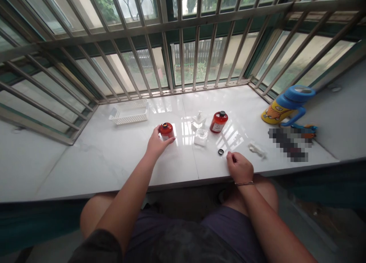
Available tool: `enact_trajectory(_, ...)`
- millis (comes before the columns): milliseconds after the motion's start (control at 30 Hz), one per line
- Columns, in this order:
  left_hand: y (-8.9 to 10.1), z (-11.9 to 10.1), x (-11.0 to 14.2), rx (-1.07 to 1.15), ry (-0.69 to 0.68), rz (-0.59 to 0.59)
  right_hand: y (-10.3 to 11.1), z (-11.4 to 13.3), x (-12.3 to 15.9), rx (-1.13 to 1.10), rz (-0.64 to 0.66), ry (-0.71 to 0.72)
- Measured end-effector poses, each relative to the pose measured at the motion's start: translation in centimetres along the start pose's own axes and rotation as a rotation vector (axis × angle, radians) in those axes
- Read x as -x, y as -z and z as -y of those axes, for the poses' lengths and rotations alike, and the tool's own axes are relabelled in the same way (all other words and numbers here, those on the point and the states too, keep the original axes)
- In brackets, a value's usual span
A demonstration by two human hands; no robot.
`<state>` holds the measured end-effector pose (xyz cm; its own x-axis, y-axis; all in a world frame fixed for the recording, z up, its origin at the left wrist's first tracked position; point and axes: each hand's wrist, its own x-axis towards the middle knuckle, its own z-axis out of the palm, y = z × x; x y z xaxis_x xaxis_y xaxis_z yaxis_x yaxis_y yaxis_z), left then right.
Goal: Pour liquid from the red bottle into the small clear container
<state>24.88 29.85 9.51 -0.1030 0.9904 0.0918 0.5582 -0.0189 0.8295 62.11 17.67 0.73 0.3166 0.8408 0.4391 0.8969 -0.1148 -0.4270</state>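
Note:
My left hand [156,144] is wrapped round a small red bottle [166,130] standing upright on the white marble sill [120,156]; the bottle's top is uncapped. My right hand [239,167] rests on the sill near its front edge, fingers curled in, with nothing visible in them. A small black cap [220,152] lies just left of that hand's fingertips. A second red bottle [219,122] with a black cap stands farther back. Between the bottles sit a clear pump bottle [199,119] and a clear glass jar [201,136].
A white slotted plastic basket [130,112] sits at the back left. At the right lie a yellow and blue kids' cup [286,105] on its side, a crumpled white scrap [257,149] and a blurred-out patch. Metal window bars [183,57] close the back.

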Motion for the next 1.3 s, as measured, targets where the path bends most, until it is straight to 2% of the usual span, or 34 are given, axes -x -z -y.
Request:
enact_trajectory(67, -0.5, -0.3, -1.7, 0.027, 0.015, 0.006, 0.0, 0.0, 0.0, 0.007, -0.003, 0.000)
enact_trajectory(167, 0.1, -0.4, -2.9, 0.052, 0.033, 0.008, -0.1, 0.1, -0.1, 0.009, -0.001, -0.003)
enact_trajectory(333, 3.5, 0.0, -3.0, 0.086, 0.030, -0.074, -0.1, 0.0, 0.0, -0.004, 0.005, -0.013)
enact_trajectory(500, 7.4, 0.5, -2.8, 0.021, 0.010, -0.162, -0.1, 0.0, 0.0, -0.011, 0.003, -0.018)
enact_trajectory(633, 9.3, 1.2, -2.5, 0.008, 0.043, -0.183, -0.1, 0.1, 0.0, -0.011, 0.007, -0.014)
enact_trajectory(733, 9.5, 2.2, -2.2, 0.019, 0.063, -0.186, 0.0, 0.1, 0.0, -0.010, 0.008, -0.020)
enact_trajectory(967, 8.2, 4.7, -1.6, 0.078, 0.115, -0.167, 0.0, 0.1, 0.0, -0.013, 0.016, -0.030)
enact_trajectory(1100, 8.8, 4.3, -1.9, 0.082, 0.086, -0.186, 0.0, 0.1, 0.0, -0.011, 0.016, -0.028)
enact_trajectory(1300, 11.0, 2.3, -3.5, 0.014, 0.033, -0.273, 0.0, 0.1, 0.0, -0.009, 0.020, -0.019)
